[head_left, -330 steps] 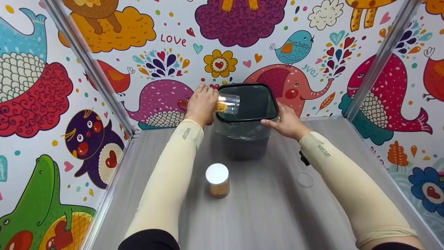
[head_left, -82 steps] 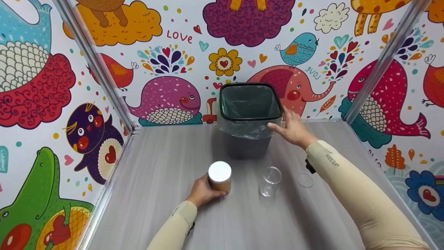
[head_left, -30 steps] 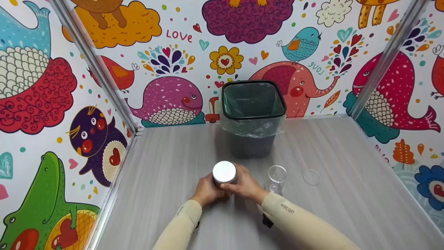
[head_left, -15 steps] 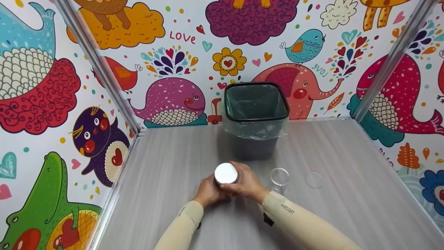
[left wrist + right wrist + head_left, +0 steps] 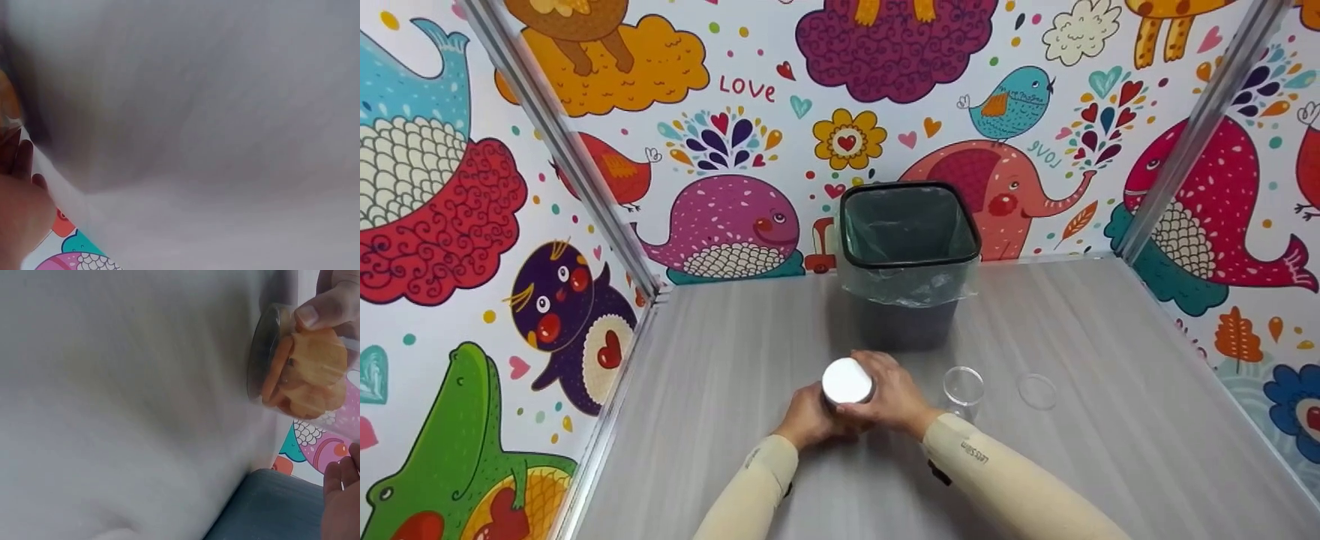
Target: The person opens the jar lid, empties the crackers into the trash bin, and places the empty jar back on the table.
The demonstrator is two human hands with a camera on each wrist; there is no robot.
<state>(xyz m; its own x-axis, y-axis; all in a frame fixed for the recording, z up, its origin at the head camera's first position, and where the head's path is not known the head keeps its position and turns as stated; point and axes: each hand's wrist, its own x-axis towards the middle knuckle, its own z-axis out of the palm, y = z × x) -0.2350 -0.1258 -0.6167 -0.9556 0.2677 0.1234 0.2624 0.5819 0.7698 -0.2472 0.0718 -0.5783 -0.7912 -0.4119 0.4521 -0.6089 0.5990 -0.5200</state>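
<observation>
A clear jar (image 5: 318,374) with a white lid (image 5: 846,381) is between both hands over the middle of the table. Round orange-brown biscuits (image 5: 315,360) show through its wall near the bottom in the right wrist view. My left hand (image 5: 808,416) grips the jar's body low down, thumb pressed to its side. My right hand (image 5: 894,396) is curled round the top at the lid, which is still on the jar. Only a slice of the jar shows at the left edge of the left wrist view, beside my left hand (image 5: 22,211).
Behind the hands stands a dark bin (image 5: 904,322) with a clear liner folded over its black rim (image 5: 911,264). A clear open jar (image 5: 964,386) stands to the right, and a thin clear disc (image 5: 1038,391) lies beyond it. Patterned walls enclose the grey table (image 5: 720,337).
Earlier my left hand tipped a clear jar at the bin; that jar now stands on the table. My left hand took the white-lidded jar, and my right hand moved from the bin to its lid.
</observation>
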